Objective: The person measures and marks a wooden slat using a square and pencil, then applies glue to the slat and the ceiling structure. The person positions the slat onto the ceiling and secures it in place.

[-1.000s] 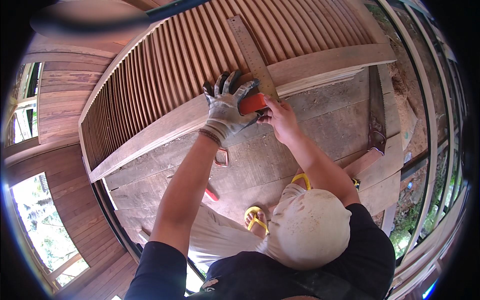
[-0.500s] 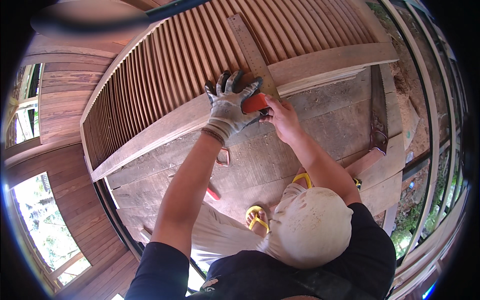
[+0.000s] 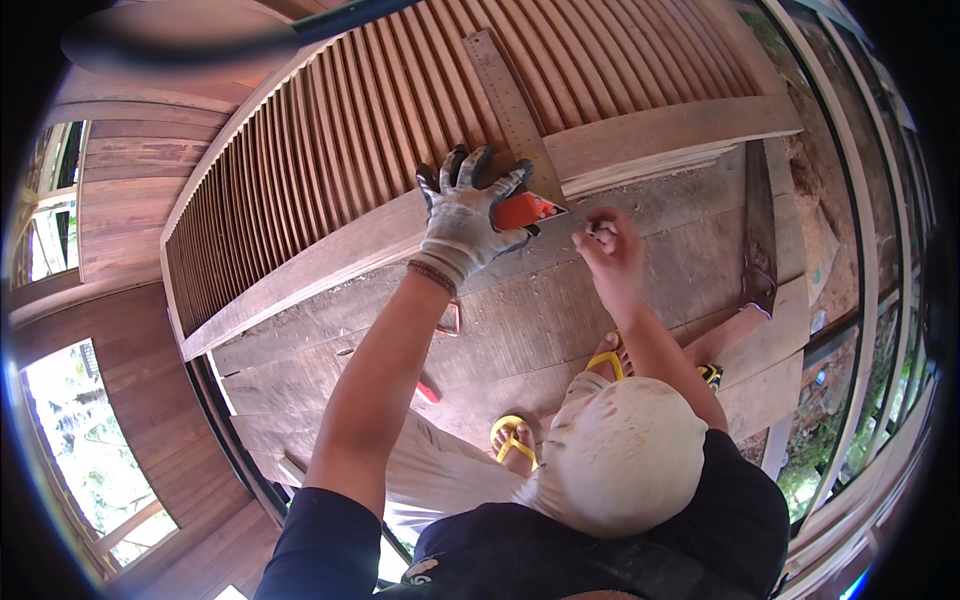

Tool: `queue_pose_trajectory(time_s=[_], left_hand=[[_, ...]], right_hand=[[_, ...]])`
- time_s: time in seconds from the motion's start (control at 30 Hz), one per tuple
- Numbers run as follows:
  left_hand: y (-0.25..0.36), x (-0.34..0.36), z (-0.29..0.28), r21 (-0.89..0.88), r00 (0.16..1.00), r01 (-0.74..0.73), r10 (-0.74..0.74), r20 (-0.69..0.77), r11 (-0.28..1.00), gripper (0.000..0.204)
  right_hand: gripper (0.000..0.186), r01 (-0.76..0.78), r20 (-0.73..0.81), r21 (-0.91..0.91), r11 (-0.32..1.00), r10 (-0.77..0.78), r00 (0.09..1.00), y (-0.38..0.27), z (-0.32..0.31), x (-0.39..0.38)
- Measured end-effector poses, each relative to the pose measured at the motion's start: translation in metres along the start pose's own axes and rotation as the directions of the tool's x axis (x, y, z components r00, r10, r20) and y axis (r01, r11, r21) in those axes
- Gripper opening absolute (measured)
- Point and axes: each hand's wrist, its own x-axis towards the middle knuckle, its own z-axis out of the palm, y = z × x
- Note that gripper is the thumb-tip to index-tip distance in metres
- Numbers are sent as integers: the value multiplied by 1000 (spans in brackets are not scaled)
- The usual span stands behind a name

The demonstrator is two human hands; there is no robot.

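Observation:
My left hand (image 3: 465,220), in a grey-and-black glove, grips the red handle (image 3: 520,210) of a metal square (image 3: 515,130), thumb and index finger around it and the other fingers spread over a slatted wooden panel (image 3: 350,120). The square's blade lies across the slats and the panel's front rail (image 3: 660,135). My bare right hand (image 3: 610,245) is just right of and below the square, apart from it, fingers curled around something small that I cannot make out.
On the plank floor (image 3: 670,230) lie a handsaw (image 3: 760,235), a red object (image 3: 428,390) and a metal piece (image 3: 450,317). My sandalled feet (image 3: 515,435) are below. Wooden walls (image 3: 130,370) with window openings stand left; railings (image 3: 840,250) edge the right side.
My right hand has let go of the square's red handle and moved right and slightly down, its fingers curled. My left hand stays on the square, which shows slightly lower in the picture.

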Motion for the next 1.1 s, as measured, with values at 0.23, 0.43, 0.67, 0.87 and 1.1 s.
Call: queue_pose_trajectory(time_s=[0.23,0.43,0.67,0.87,1.1], left_hand=[[4,5,-12,51,990,33,-39,134,998,86],[8,6,-17,52,986,50,-58,159,997,89],[11,8,-22,89,979,39,-56,195,995,88],[12,8,-23,102,977,37,-57,204,994,87],[11,7,-24,77,978,43,-57,201,996,86]], right_hand=[[25,255,291,-294,921,-167,942,-78,-1,43],[15,332,314,-643,690,-158,936,-82,24,89],[12,401,352,-802,443,-192,916,-74,36,104],[9,354,319,-841,409,-152,935,-76,40,103],[6,436,403,-799,414,-170,899,-86,39,98]])
